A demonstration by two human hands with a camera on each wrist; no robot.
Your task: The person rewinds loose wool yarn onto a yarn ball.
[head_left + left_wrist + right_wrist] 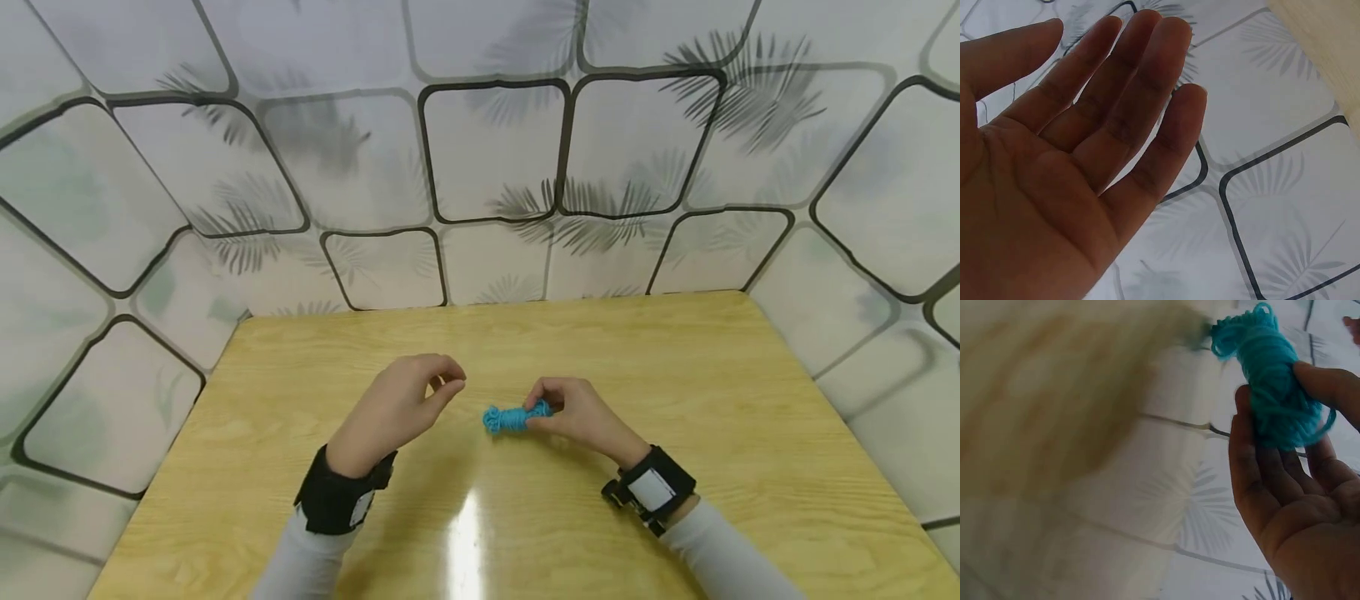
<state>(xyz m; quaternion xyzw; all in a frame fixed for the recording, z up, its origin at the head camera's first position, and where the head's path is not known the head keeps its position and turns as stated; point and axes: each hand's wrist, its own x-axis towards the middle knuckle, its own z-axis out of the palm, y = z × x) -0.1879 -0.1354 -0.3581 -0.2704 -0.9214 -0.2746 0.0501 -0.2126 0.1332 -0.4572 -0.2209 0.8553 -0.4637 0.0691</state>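
A bundle of blue cord point(513, 419), wound tightly round its middle with looped ends, lies sideways low over the table. My right hand point(577, 417) pinches its right end between thumb and fingers. In the right wrist view the cord bundle point(1272, 381) rises from between the thumb and fingertips, its far loops free. My left hand point(405, 404) hovers to the left of the bundle, apart from it, with fingers loosely bent. The left wrist view shows the left palm point(1041, 194) bare, its fingers relaxed and holding nothing.
The wood-grain table point(300, 350) reaches back to a wall point(495, 150) covered in a pattern of dark outlines and grey leaves. Similar patterned panels flank it at left and right. A bright reflection lies on the tabletop near the front.
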